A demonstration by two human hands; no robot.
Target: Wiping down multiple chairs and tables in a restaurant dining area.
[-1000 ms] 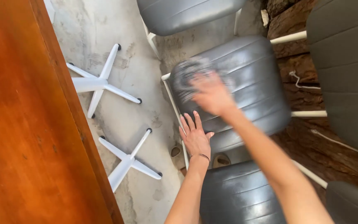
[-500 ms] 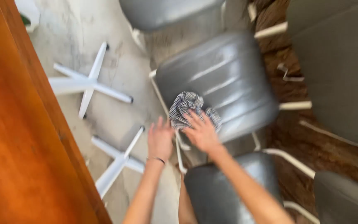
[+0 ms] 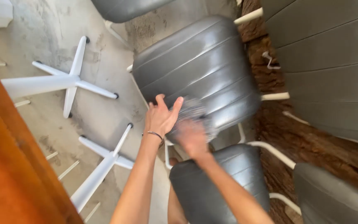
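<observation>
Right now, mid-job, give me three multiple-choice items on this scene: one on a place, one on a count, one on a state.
1. Where is the cloth?
A. on the concrete floor
B. on the near edge of the grey chair cushion
C. on the wooden tabletop

2. How many white star-shaped chair bases lie on the floor?
A. two
B. four
C. none

3. How is the left hand?
A. closed in a fist
B. gripping a chair base
C. open, fingers spread, at the cushion's edge

Answers:
1 B: the right hand, blurred, presses the cloth against the cushion's lower edge.
2 A: one base lies farther off, another base nearer the arms, both on the floor.
3 C: its fingers are splayed and hold nothing, thumb near the cloth.
</observation>
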